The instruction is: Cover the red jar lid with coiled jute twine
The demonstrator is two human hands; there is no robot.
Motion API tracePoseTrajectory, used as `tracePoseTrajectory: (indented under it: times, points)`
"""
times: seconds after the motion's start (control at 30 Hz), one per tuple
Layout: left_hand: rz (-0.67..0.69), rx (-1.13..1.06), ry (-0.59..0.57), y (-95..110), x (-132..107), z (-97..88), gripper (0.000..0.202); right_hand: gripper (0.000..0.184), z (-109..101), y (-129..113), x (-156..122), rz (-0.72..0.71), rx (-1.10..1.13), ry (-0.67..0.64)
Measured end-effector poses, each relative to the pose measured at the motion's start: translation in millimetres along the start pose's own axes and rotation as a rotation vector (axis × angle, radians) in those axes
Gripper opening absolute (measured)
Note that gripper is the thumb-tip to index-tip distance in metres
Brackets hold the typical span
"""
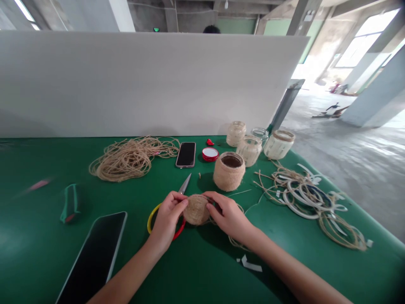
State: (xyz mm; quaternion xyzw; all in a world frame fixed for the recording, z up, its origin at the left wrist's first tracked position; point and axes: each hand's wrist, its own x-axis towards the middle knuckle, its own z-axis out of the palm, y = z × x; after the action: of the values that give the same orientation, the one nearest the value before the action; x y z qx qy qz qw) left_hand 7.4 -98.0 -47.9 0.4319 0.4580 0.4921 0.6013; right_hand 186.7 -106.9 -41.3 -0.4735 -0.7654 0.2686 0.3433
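Observation:
Between my two hands is a round disc of coiled jute twine (pixel 196 210), its flat face toward me. My left hand (pixel 169 215) pinches its left edge with thumb and fingers. On the opposite edge, my right hand (pixel 229 217) is closed the same way. Loose twine (pixel 236 242) trails below my right hand. Scissors (pixel 184 185) with yellow and red handles lie partly under my left hand, blades pointing away. Just beyond the disc stands an upright jar wrapped in twine (pixel 228 177), dark inside.
A twine heap (pixel 126 158), a phone (pixel 186 154) and a red-rimmed lid (pixel 210 153) lie farther back. Several glass jars (pixel 249 150) stand back right. Tangled cord and white strips (pixel 308 198) cover the right side. A dark tablet-like slab (pixel 95 257) and green tool (pixel 70 203) lie left.

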Motion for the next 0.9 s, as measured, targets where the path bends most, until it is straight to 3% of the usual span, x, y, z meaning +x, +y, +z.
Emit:
tracePoseTrajectory:
  times: [0.37, 0.9]
  points:
    - [0.1, 0.478, -0.177, 0.8, -3.5, 3.8, 0.021, 0.03, 1.8, 3.4, -0.7, -0.023, -0.004, 0.008]
    - [0.133, 0.504, -0.088, -0.1, -3.4, 2.7, 0.024, 0.028, -2.7, -1.3, -0.8, -0.05, -0.127, -0.003]
